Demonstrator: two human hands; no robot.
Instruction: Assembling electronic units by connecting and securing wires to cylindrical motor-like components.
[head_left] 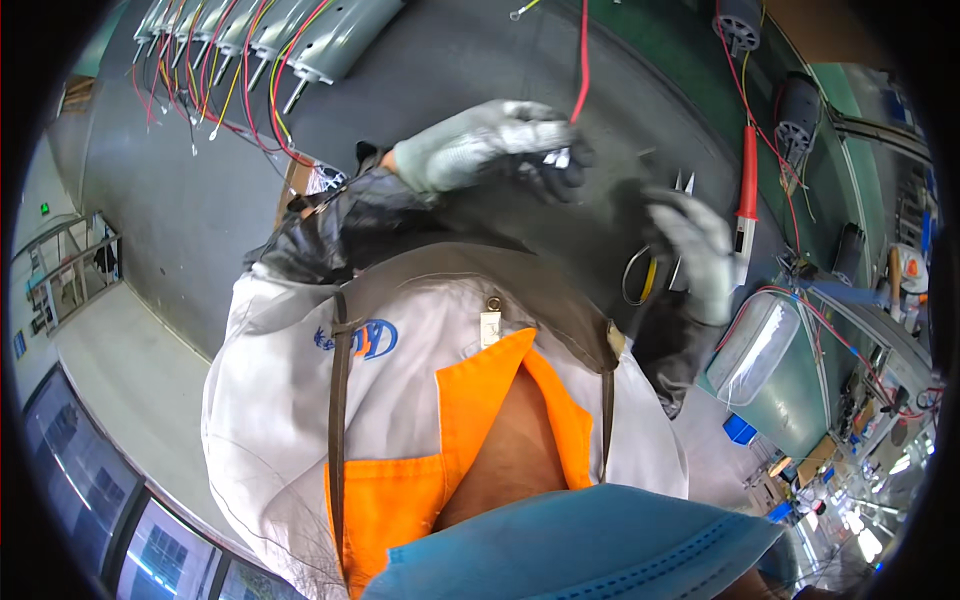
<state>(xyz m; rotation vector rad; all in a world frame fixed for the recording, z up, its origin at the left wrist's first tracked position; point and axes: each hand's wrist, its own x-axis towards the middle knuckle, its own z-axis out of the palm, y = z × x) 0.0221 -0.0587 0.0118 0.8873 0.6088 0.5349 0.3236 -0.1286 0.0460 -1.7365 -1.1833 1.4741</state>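
My left hand (490, 145), in a grey glove with dark fingertips, pinches the lower end of a red wire (582, 60) that hangs from above; a small bright metal piece (558, 157) shows at the fingertips. My right hand (697, 250), also gloved, holds small cutters (682, 183) with the metal tips pointing up and a yellow-lined handle loop (645, 278) below the palm. A short gap separates the two hands above a dark grey worktop (450, 70).
Several grey cylindrical motors (300, 40) with red and yellow leads lie in a row at the top left. A red-handled tool (748, 180) and more motors (795, 110) are on the right, on a green mat. A clear plastic tub (760, 345) sits lower right.
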